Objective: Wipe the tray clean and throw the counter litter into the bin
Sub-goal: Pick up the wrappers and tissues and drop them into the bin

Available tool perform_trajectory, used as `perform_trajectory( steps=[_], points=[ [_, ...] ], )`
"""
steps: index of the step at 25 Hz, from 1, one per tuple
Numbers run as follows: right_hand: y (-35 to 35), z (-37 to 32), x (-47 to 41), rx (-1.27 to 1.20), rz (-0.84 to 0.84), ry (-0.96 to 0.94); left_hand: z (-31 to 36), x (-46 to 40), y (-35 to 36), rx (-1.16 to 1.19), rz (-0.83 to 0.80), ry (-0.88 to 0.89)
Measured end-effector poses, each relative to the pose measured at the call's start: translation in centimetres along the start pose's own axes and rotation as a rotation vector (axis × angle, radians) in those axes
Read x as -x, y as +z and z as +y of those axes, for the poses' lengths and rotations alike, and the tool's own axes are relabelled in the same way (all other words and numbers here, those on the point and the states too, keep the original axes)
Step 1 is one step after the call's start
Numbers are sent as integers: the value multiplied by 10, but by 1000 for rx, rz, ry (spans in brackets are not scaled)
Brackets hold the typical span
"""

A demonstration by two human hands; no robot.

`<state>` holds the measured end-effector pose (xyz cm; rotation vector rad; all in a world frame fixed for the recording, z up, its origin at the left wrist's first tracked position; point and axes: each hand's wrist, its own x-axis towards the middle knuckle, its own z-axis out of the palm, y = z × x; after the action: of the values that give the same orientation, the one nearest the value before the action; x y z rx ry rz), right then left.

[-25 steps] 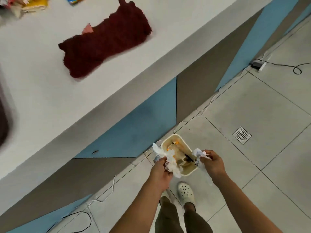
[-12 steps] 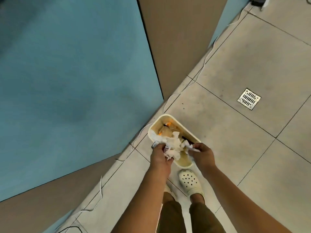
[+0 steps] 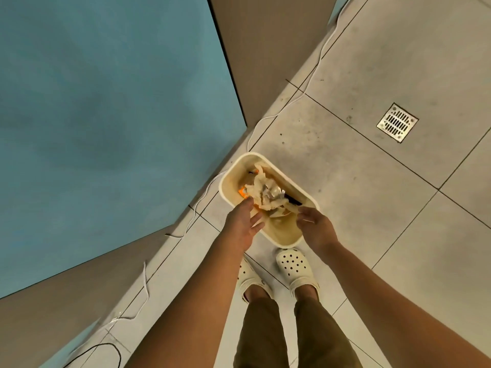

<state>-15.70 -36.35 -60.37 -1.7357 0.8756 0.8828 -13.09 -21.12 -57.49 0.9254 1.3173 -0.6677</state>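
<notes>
A cream plastic bin (image 3: 281, 236) stands on the tiled floor against the counter's base. Crumpled white tissue litter (image 3: 265, 192) lies inside it, on top of an orange wrapper and a dark item. My left hand (image 3: 243, 224) hovers over the bin's near left rim with fingers spread and holds nothing. Over the near right rim, my right hand (image 3: 314, 227) is loosely open and holds nothing. The tray and the counter top are out of view.
The blue and brown counter front (image 3: 119, 115) fills the left side. A thin white cable (image 3: 255, 128) runs along its base, and a black cable (image 3: 106, 349) lies lower left. A metal floor drain (image 3: 397, 122) sits to the right. My feet in white clogs (image 3: 293, 269) stand just behind the bin.
Both hands held crumpled tissues above the bin; they have opened and the tissues now lie inside it. My view has dropped from the counter top to the floor.
</notes>
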Motion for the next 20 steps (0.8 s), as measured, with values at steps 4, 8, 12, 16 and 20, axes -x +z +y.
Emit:
perform_trajectory(
  steps=[4, 8, 12, 16, 20],
  points=[
    [-7, -11, 24, 44, 7, -18, 9, 26, -6, -47, 34, 40],
    [-16, -45, 58, 72, 8, -143, 28, 75, -9, -83, 51, 129],
    [-30, -93, 115, 69, -56, -323, 43, 154, -4, -152, 30, 239],
    [-56, -148, 205, 76, -118, -562, 53, 263, -1, -109, -12, 381],
    [-81, -208, 301, 100, -157, -803, 71, 376, -1, 1, -105, 558]
  ],
)
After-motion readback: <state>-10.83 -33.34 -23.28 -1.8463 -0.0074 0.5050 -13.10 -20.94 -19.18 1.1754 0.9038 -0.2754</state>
